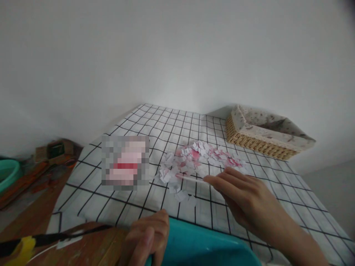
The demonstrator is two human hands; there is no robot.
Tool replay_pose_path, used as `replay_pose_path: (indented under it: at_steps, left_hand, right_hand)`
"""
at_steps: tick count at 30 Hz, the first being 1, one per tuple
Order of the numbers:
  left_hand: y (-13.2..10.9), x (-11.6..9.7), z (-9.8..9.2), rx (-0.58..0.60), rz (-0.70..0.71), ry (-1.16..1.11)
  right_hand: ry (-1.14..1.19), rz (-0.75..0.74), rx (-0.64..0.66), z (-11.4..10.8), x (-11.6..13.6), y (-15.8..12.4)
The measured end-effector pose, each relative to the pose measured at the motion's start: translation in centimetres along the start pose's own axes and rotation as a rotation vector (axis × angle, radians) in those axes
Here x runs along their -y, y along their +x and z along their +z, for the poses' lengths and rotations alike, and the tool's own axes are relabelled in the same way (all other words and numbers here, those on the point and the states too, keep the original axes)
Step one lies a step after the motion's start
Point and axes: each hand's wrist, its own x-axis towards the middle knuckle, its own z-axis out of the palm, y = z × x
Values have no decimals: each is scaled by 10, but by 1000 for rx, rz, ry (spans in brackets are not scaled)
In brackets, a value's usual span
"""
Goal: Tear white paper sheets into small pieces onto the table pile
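Hands curled, left gripping basin, right stick

Right hand beside paper scraps

White scraps, some pink, lie in a loose heap beyond and left of the right grip. A thin white strip juts leftward from that grip to the heap's near side. A teal tub, its rim in the left grip, extends rightward from there.
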Motion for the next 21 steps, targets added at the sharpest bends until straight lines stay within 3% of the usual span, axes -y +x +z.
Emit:
replay_pose_path:
  at_steps: [3, 13, 21]
  left_hand:
    - [1, -1, 0, -39, -65, -222]
    - [3, 3, -2, 99, 60, -215]
    - [0, 10, -3, 125, 93, -219]
  right_hand:
    - [-25, -56, 29, 4, 0, 0]
    - [-175, -236, -14, -15, 1, -21]
    - [-223, -60, -60, -9, 0, -11]
